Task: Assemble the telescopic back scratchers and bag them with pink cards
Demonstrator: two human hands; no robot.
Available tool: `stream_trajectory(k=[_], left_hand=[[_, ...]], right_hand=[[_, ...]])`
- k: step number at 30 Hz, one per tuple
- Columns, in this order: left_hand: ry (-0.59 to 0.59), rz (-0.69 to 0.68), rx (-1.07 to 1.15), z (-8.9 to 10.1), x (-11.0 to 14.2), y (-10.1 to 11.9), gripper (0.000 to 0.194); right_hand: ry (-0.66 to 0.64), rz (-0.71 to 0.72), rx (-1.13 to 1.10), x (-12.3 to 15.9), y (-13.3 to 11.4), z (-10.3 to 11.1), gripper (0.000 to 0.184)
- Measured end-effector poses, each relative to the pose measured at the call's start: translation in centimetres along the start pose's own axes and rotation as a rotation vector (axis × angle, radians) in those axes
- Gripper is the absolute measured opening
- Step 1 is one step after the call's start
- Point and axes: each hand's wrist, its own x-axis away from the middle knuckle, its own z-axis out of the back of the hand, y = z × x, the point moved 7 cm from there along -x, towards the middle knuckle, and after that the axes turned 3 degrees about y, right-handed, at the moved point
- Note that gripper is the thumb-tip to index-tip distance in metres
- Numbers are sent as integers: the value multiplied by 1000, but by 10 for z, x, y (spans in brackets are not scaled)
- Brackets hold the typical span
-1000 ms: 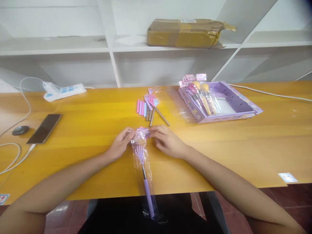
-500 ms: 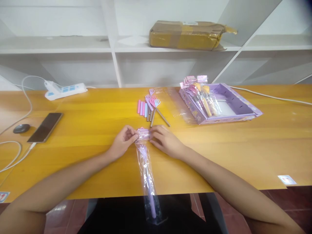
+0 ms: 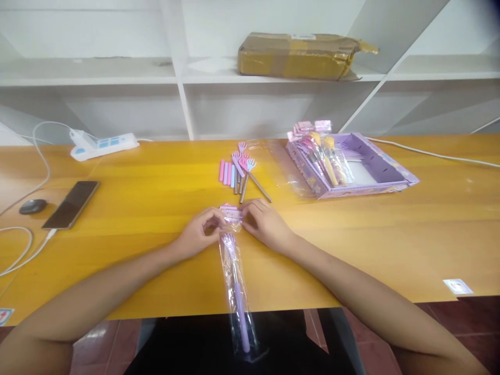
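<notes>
A purple back scratcher (image 3: 240, 312) lies inside a clear plastic bag (image 3: 225, 271), its claw toward the far side and its handle end past the table's front edge. At the bag's top is a pink and purple header card (image 3: 231, 212). My left hand (image 3: 203, 229) pinches the left side of the card and bag, thumb and fingers bent together. On the card's right edge, my right hand (image 3: 265, 224) has its thumb and fingertips closed. Beyond the hands lie several loose scratcher claws with metal rods (image 3: 244, 179) and coloured handle tubes (image 3: 225, 173).
A purple display box (image 3: 390, 166) with bagged back scratchers (image 3: 322, 156) stands at back right. At left are a phone (image 3: 72, 204), a black mouse-like object (image 3: 33, 207) and a power strip (image 3: 107, 146). A taped carton (image 3: 297, 55) sits on the shelf.
My left hand's fingers have shifted slightly down and right along the card's edge. The bagged scratcher's handle shows more clearly now. My right hand stays nearly in place.
</notes>
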Motion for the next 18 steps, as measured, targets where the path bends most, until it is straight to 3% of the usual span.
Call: stream_trajectory(k=[4, 12, 15, 18], left_hand=[[35, 36, 23, 2, 2, -5, 13], [132, 83, 52, 7, 2, -3, 28], [152, 105, 74, 9, 3, -6, 32], [177, 168, 106, 12, 3, -10, 37]], right_hand=[[56, -79, -106, 1, 7, 1, 30], [104, -316, -424, 5, 27, -5, 12], [137, -311, -412, 4, 24, 1, 13], [234, -153, -362, 3, 8, 21, 9]])
